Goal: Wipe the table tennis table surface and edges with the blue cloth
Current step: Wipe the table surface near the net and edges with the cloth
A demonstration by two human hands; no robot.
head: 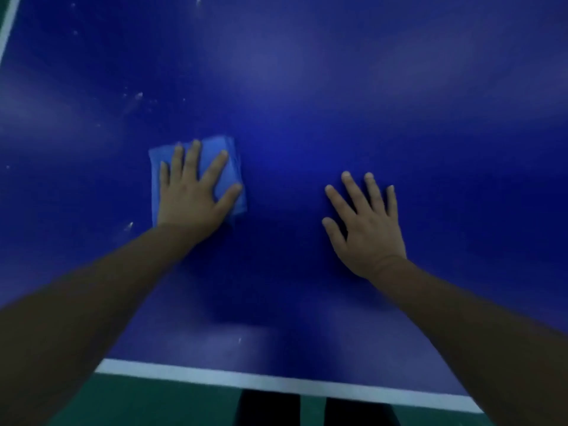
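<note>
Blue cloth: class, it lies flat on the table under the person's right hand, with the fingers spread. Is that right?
Not quite: the hand is wrong. The head view shows the blue cloth lying flat on the table under the left hand, with the fingers spread. The right hand rests on the bare surface beside it.

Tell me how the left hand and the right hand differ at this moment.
1. The left hand presses flat on the blue cloth; the right hand rests straight on the bare table.
2. The left hand lies farther from the near white edge line than the right hand.
Shared: both are palm down, with fingers straight and spread.
</note>
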